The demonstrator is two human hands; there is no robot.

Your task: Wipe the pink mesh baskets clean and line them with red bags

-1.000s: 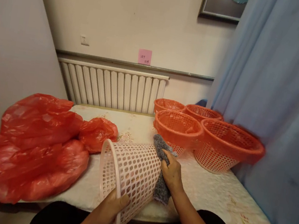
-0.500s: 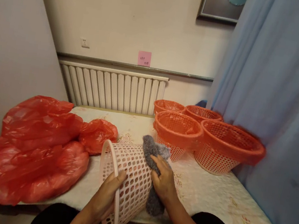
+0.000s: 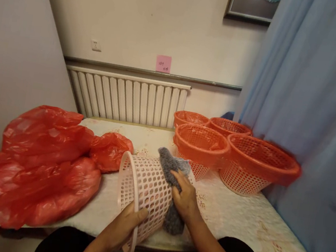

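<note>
A pale pink perforated basket (image 3: 153,191) lies tilted on its side over the table's front edge, its open rim facing left. My left hand (image 3: 124,225) grips that rim, the thumb on the outer wall and the other fingers hidden inside. Pressed against the basket's side near its base is a grey fuzzy cloth (image 3: 170,166), held under my right hand (image 3: 184,196). Part of the cloth hangs below the palm.
Several baskets with red bag liners, one in front (image 3: 201,148) and a larger one (image 3: 245,179), stand at the right beside a blue curtain (image 3: 310,101). Crumpled red plastic bags (image 3: 47,171) cover the left of the table (image 3: 236,220). A radiator (image 3: 128,99) is behind.
The basket has shifted slightly right and up, its rim turned a little, with my left hand still on it. The cloth and my right hand have moved slightly.
</note>
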